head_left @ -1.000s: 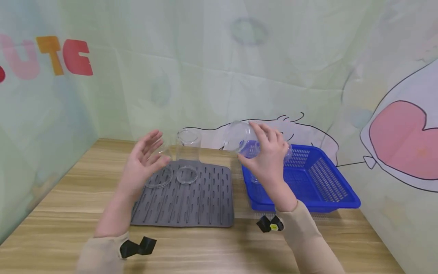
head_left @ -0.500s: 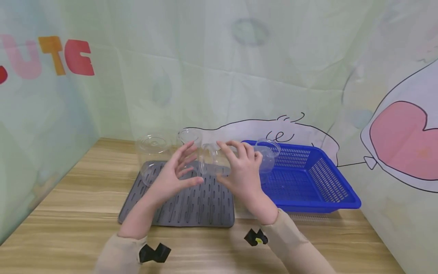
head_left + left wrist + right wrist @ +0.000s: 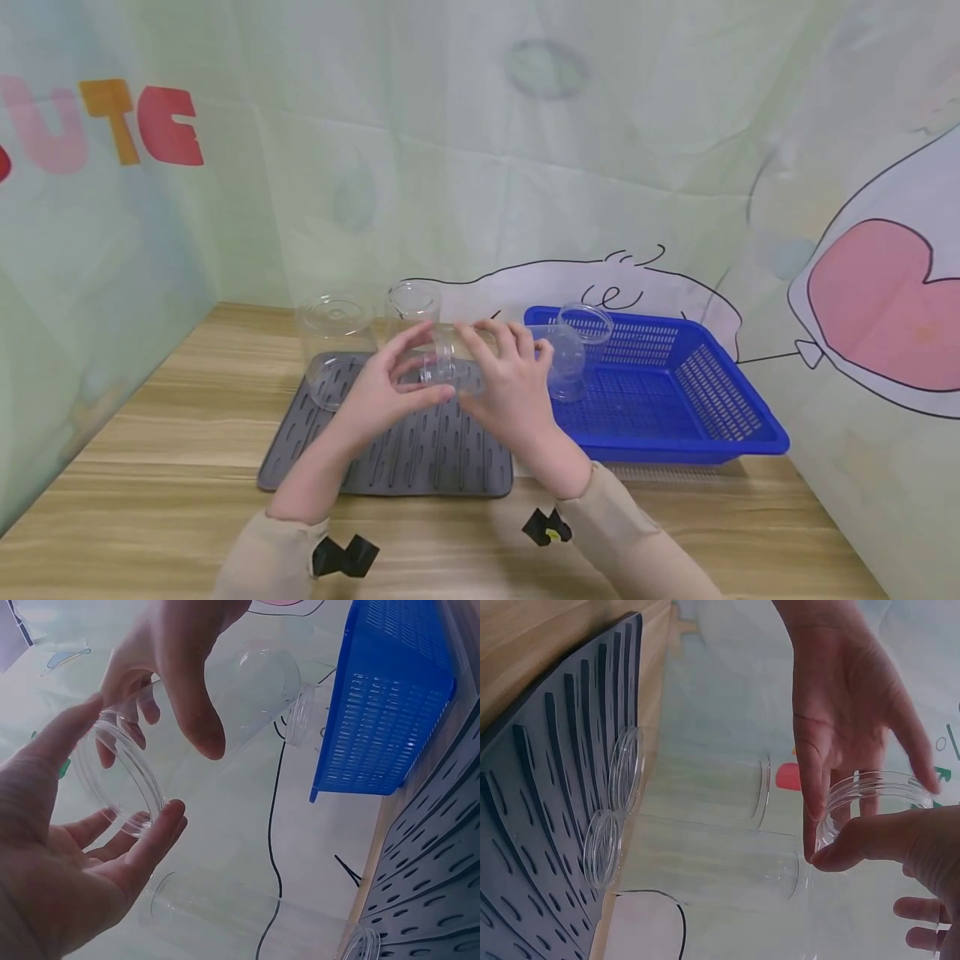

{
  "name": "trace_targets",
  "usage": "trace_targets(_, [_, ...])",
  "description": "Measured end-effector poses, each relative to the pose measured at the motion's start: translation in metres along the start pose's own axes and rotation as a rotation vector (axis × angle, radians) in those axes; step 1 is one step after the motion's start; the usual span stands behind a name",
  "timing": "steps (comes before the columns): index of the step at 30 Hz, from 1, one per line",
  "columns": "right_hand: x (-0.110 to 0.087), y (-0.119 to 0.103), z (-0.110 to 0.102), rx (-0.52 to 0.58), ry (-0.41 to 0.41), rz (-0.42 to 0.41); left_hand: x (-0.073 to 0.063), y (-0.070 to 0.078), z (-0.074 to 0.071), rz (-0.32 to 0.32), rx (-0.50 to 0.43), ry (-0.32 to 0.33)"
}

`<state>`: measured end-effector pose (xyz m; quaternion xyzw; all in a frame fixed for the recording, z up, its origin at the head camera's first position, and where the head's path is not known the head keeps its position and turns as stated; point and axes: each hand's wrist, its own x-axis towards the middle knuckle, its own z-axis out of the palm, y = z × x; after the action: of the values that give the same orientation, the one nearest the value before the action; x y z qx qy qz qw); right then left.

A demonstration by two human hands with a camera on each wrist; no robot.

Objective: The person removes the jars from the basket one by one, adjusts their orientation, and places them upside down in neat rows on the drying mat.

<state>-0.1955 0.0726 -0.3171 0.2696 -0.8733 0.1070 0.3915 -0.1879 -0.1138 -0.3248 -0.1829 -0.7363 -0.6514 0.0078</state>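
A clear jar [image 3: 444, 354] with a ridged neck lies on its side in the air above the grey mat [image 3: 442, 450]. My right hand [image 3: 513, 383] grips its body from above, thumb on the near side. At the mouth end, my left hand [image 3: 378, 396] holds the rim between thumb and fingers, as the left wrist view shows at the jar's neck [image 3: 127, 776]. Two more clear jars stand mouth down on the mat: a wide one [image 3: 335, 333] at left and a narrower one [image 3: 412, 304] beside it, partly hidden by my left fingers.
A blue plastic basket [image 3: 675, 454] stands right of the mat on the wooden table [image 3: 165, 467]. Another clear jar [image 3: 588, 321] is in its left part, partly behind the held one. A printed cloth [image 3: 450, 167] hangs behind the table.
My right hand has brought the jar left from over the basket, its mouth now facing left. My left hand has moved right from the wide jar and taken the held jar's rim.
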Motion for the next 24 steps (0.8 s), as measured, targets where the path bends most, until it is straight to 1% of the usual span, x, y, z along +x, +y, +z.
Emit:
trace_targets(4, [-0.001, -0.002, 0.002, -0.007, -0.010, -0.005, 0.000, -0.001, 0.000, -0.042, 0.017, 0.017])
trace_targets(7, [-0.001, -0.002, 0.003, 0.002, -0.021, -0.005, 0.000, -0.001, -0.001, -0.058, 0.020, 0.025])
trace_targets(11, [-0.002, 0.000, 0.003, 0.012, -0.017, -0.017, -0.001, 0.000, -0.003, -0.057, 0.014, 0.030])
trace_targets(13, [-0.001, 0.002, 0.003, 0.022, 0.001, -0.035, -0.001, 0.000, -0.004, -0.049, 0.006, 0.031])
trace_targets(16, [-0.001, 0.006, 0.001, 0.059, 0.045, -0.070, -0.002, 0.002, -0.007, -0.038, -0.008, 0.037])
trace_targets(19, [0.000, 0.011, -0.002, 0.140, 0.121, -0.086, -0.002, 0.003, -0.010, -0.028, -0.013, 0.050])
trace_targets(22, [0.001, 0.017, -0.003, 0.244, 0.208, -0.054, -0.003, 0.005, -0.014, -0.029, -0.011, 0.075])
trace_targets(24, [0.001, 0.022, -0.003, 0.330, 0.266, 0.000, -0.004, 0.006, -0.017, -0.037, -0.023, 0.095])
